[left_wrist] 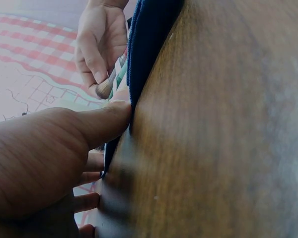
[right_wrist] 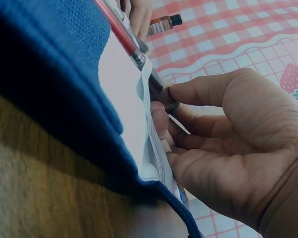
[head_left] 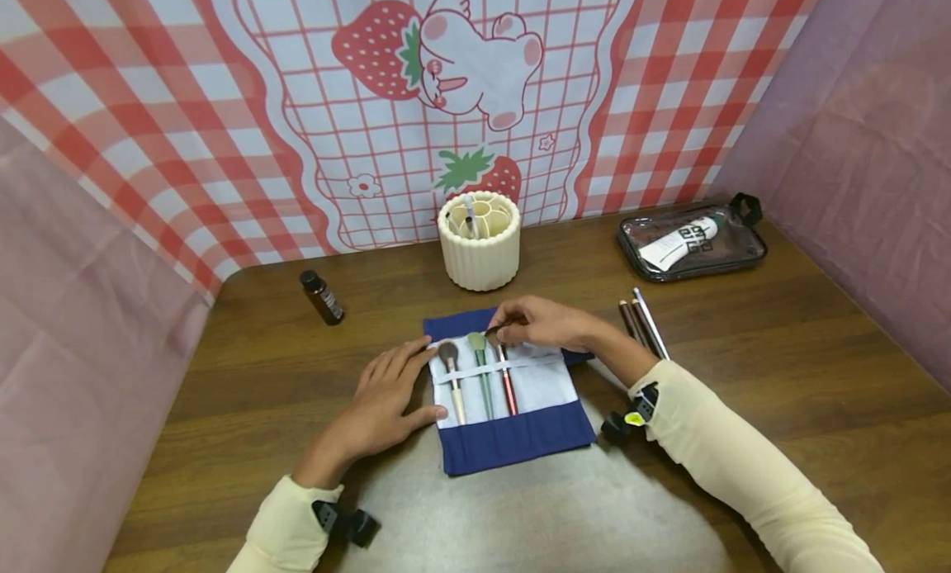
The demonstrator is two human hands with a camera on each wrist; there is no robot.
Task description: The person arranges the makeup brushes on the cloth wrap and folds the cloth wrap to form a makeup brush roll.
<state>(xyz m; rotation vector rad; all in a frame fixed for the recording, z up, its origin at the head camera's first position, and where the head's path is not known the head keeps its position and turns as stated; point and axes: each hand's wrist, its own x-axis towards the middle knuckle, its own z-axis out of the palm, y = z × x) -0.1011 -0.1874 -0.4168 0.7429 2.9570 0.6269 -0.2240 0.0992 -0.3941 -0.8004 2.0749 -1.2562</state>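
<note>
A navy and white fabric brush roll point(head_left: 513, 441) lies unfolded on the table, with a white elastic band point(head_left: 537, 361) across it. Three makeup brushes sit under the band: one with a cream handle point(head_left: 457, 404), a green brush point(head_left: 485, 387) and a red-handled brush point(head_left: 509, 395). My right hand point(head_left: 546, 324) pinches the dark head end of the red-handled brush between thumb and fingertips; in the right wrist view its red handle point(right_wrist: 120, 30) runs toward the navy pocket. At the roll's left edge rests my left hand point(head_left: 382, 400), fingers extended and thumb on the cloth.
Behind the roll stands a cream ribbed holder point(head_left: 481, 259) with a few slim items inside. A dark bottle point(head_left: 323, 298) is at left. To the right lie several slim sticks point(head_left: 645, 321) and a clear, black-edged pouch point(head_left: 721, 255) containing a white tube point(head_left: 679, 243).
</note>
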